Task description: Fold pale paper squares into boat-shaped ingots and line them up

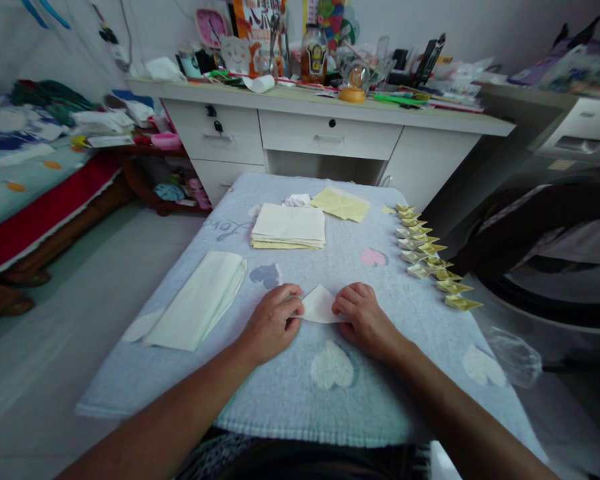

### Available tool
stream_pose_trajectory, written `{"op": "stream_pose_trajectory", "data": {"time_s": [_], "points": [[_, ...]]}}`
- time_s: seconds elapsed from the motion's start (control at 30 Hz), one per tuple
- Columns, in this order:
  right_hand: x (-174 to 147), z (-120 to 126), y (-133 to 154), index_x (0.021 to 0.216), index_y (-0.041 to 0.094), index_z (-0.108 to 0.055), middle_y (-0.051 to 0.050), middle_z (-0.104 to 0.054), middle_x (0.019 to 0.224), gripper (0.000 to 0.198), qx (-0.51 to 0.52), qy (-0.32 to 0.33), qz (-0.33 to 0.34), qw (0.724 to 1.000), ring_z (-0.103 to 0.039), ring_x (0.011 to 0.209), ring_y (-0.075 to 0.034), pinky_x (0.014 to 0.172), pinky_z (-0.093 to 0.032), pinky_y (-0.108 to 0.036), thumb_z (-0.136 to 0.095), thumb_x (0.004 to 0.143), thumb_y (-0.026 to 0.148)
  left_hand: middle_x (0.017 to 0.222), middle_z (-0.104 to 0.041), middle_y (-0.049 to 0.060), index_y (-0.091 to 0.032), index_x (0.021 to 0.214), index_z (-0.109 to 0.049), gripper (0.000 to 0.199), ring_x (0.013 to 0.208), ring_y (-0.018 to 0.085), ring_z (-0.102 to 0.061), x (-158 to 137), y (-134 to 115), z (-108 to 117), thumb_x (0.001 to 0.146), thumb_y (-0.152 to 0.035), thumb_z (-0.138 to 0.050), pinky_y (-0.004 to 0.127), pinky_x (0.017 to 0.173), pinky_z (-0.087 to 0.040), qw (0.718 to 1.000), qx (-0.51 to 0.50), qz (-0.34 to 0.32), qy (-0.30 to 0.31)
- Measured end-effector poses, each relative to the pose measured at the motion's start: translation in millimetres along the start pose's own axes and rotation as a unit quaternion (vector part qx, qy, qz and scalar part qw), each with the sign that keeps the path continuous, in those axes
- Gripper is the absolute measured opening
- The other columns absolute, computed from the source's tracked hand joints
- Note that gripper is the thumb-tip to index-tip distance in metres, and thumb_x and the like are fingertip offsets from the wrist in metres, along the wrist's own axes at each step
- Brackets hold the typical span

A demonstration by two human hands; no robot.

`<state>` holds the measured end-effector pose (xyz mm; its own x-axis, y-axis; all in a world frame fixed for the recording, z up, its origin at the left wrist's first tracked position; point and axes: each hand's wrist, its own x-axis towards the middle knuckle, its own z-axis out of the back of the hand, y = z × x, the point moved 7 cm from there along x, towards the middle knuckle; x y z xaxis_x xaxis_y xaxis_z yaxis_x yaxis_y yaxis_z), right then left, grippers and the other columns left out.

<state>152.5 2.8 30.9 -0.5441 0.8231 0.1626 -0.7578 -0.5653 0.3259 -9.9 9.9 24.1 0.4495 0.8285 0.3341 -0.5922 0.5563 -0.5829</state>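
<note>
A white sheet of paper (321, 305), folded to a point at its far side, lies between my two hands near the middle of the cloth-covered table (290, 400). My left hand (279, 319) is closed on its left corner. On the opposite corner, my right hand (363, 313) pinches the paper with curled fingers. Beyond the hands sits a stack of white and yellow paper (289, 225). To the left rests a larger folded pale sheet (197, 303). Folded paper boats (433, 248), yellow and whitish, line the right edge.
Yellow sheets (341, 203) and a crumpled white tissue (297, 200) lie at the table's far side. Behind stands a white desk (330, 137) crowded with a jar (314, 55) and other items. A bed (40, 180) is at left, a front-loading washing machine (575, 160) at right.
</note>
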Motion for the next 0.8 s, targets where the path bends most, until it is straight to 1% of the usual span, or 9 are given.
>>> {"op": "stream_pose_trajectory", "data": {"time_s": [0.1, 0.2, 0.27, 0.33, 0.43, 0.53, 0.67, 0.8], "points": [[-3, 1, -3, 0.086, 0.02, -0.058, -0.004, -0.059, 0.095, 0.024, 0.052, 0.015, -0.005, 0.999, -0.045, 0.095, -0.021, 0.087, -0.033, -0.036, -0.058, 0.068, 0.004, 0.108, -0.058, 0.006, -0.019, 0.076, -0.058, 0.016, 0.105, 0.022, -0.054, 0, 1, 1, 0.07, -0.004, -0.057, 0.038, 0.093, -0.043, 0.999, 0.045, -0.005, 0.007], [-5, 3, -10, 0.081, 0.019, -0.057, -0.003, -0.06, 0.095, 0.019, 0.092, 0.016, -0.013, 0.996, -0.047, 0.096, -0.021, 0.088, -0.033, -0.036, -0.058, 0.07, 0.004, 0.106, -0.059, 0.005, -0.019, 0.08, -0.06, 0.018, 0.103, 0.023, -0.053, 0, 0, 0, 0.069, -0.005, -0.061, 0.039, 0.091, -0.042, 0.998, 0.057, -0.01, 0.02], [-7, 4, -14, 0.077, 0.019, -0.056, -0.003, -0.06, 0.094, 0.014, 0.112, 0.014, -0.017, 0.993, -0.048, 0.096, -0.02, 0.087, -0.033, -0.036, -0.06, 0.073, 0.006, 0.106, -0.059, 0.005, -0.02, 0.083, -0.063, 0.017, 0.102, 0.023, -0.053, 0, -1, -1, 0.071, -0.008, -0.064, 0.039, 0.091, -0.041, 0.998, 0.057, -0.017, 0.024], [-7, 4, -17, 0.076, 0.019, -0.056, -0.003, -0.06, 0.095, 0.011, 0.125, 0.014, -0.015, 0.992, -0.049, 0.095, -0.02, 0.087, -0.033, -0.036, -0.061, 0.077, 0.01, 0.103, -0.059, 0.004, -0.021, 0.082, -0.065, 0.01, 0.1, 0.022, -0.053, 1, -1, -1, 0.076, -0.012, -0.064, 0.038, 0.089, -0.041, 0.998, 0.05, -0.022, 0.022], [-7, 4, -20, 0.075, 0.02, -0.058, -0.004, -0.061, 0.096, 0.009, 0.134, 0.007, -0.014, 0.991, -0.051, 0.095, -0.02, 0.087, -0.034, -0.036, -0.063, 0.081, 0.015, 0.095, -0.059, 0.003, -0.02, 0.078, -0.066, 0.005, 0.095, 0.02, -0.053, 3, 1, 0, 0.08, -0.016, -0.063, 0.036, 0.086, -0.041, 0.999, 0.037, -0.002, 0.026], [-7, 4, -24, 0.076, 0.02, -0.06, -0.005, -0.062, 0.095, 0.01, 0.136, -0.003, -0.027, 0.99, -0.051, 0.094, -0.02, 0.087, -0.035, -0.036, -0.062, 0.085, 0.022, 0.09, -0.058, 0.003, -0.019, 0.077, -0.065, 0.004, 0.091, 0.019, -0.053, 5, 5, 1, 0.081, -0.019, -0.063, 0.036, 0.084, -0.041, 0.999, 0.029, 0.028, 0.035], [-6, 2, -31, 0.08, 0.019, -0.062, -0.006, -0.06, 0.095, 0.012, 0.125, -0.009, -0.059, 0.99, -0.05, 0.094, -0.021, 0.085, -0.036, -0.037, -0.058, 0.088, 0.027, 0.09, -0.058, 0.003, -0.018, 0.077, -0.063, 0.006, 0.091, 0.02, -0.053, 5, 7, 1, 0.082, -0.022, -0.062, 0.036, 0.084, -0.04, 0.998, 0.024, 0.043, 0.042], [-5, 1, -31, 0.077, 0.019, -0.061, -0.006, -0.059, 0.094, 0.016, 0.107, -0.01, -0.078, 0.991, -0.049, 0.091, -0.021, 0.084, -0.036, -0.037, -0.056, 0.089, 0.028, 0.091, -0.058, 0.004, -0.018, 0.078, -0.063, 0.013, 0.092, 0.02, -0.053, 5, 7, 1, 0.087, -0.025, -0.056, 0.037, 0.084, -0.04, 0.998, 0.022, 0.046, 0.046]]}}
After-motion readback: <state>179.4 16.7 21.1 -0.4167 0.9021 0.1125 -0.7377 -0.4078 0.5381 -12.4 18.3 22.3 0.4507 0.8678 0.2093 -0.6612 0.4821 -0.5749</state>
